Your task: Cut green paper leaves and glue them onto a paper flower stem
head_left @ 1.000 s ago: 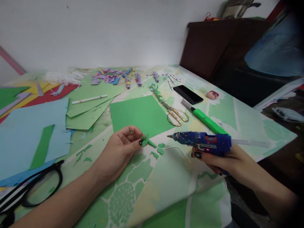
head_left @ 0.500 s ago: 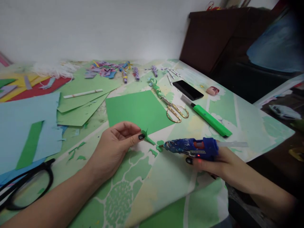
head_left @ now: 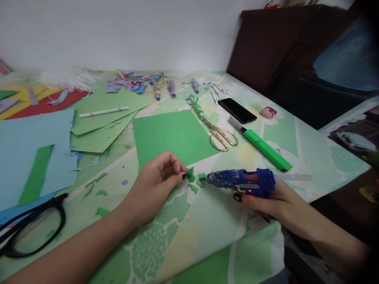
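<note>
My left hand (head_left: 161, 183) pinches a small green paper piece (head_left: 191, 174) between thumb and forefinger, just above the table. In my right hand (head_left: 266, 203) is a blue hot glue gun (head_left: 241, 182), level, its nozzle pointing left and its small red light lit. The nozzle tip is at a small green paper cutout (head_left: 201, 180) beside the held piece; whether it touches I cannot tell. A green paper scrap (head_left: 194, 188) lies just below. Behind my hands is a sheet of green paper (head_left: 171, 136), with gold-handled scissors (head_left: 222, 138) at its right edge.
A green utility knife (head_left: 266, 150) with its blade out and a black phone (head_left: 237, 110) lie right of the scissors. Black-framed glasses (head_left: 62, 221) rest at the front left. Paper sheets (head_left: 100, 136) cover the left; colored paper strips (head_left: 130, 83) are heaped at the back.
My left hand has moved slightly right with the green paper piece, which has turned and is now closer to the nozzle. The glue gun is nearly still; the whole view has shifted slightly.
</note>
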The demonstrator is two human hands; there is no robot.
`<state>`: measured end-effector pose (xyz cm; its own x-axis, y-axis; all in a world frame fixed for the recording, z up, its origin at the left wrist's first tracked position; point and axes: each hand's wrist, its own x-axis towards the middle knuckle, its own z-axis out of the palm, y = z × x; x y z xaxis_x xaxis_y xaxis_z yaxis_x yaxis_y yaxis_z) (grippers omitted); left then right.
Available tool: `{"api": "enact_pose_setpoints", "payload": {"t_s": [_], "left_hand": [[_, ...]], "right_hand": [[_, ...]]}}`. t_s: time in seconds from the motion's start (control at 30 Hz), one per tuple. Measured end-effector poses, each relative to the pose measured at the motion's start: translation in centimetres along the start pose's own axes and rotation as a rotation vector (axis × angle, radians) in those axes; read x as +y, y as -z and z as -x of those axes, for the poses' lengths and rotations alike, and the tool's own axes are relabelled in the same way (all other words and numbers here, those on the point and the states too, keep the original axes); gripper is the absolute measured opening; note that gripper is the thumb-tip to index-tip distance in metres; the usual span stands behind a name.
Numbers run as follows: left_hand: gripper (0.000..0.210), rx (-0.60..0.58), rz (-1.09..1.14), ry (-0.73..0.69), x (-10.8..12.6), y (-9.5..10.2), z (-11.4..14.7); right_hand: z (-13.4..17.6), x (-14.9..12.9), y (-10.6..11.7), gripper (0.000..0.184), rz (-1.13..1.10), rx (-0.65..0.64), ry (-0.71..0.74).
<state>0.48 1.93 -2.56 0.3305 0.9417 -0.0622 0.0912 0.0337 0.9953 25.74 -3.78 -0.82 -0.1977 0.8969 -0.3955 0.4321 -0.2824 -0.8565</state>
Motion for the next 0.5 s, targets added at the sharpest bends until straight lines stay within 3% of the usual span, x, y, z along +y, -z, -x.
{"api": "enact_pose_setpoints", "payload": {"t_s": [0.5], "left_hand": [[0.019, -0.024, -0.076, -0.026, -0.11, -0.03, 0.00]], "right_hand": [[-0.05, -0.66, 0.06, 0.020, 0.069, -0.034, -0.001]]}}
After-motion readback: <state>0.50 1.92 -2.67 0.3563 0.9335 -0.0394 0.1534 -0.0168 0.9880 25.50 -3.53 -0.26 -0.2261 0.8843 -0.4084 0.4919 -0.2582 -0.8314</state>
